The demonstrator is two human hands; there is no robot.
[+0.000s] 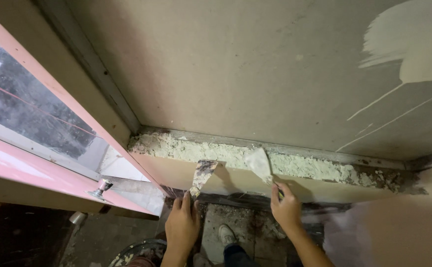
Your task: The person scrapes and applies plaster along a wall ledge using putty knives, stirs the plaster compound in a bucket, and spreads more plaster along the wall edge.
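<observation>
The person stands close to a plastered wall point(255, 64) and looks down at a rough ledge point(285, 165) that runs along its foot, heaped with lumpy white filler point(216, 153). The left hand point(182, 225) is closed around the handle of a dirty putty knife point(202, 177), whose blade points up and rests against the smooth face just below the ledge. The right hand point(286, 210) grips a second, filler-coated knife point(259, 165), its blade tilted against the lumpy material near the middle of the ledge. The two blades are near each other but apart.

To work this well, the right blade probably wants a low angle and steady pressure, drawn along the ledge so that the filler is pressed into the hollows rather than dragged out. The left knife seems best kept just beside it, to catch surplus and scrape the working blade clean. The crumbly stretch to the right looks the roughest and may need more material.

A pink window frame point(52, 89) with a small metal knob point(101, 189) lies to the left, and a shoe point(226, 233) shows on the littered floor point(236, 217) below.
</observation>
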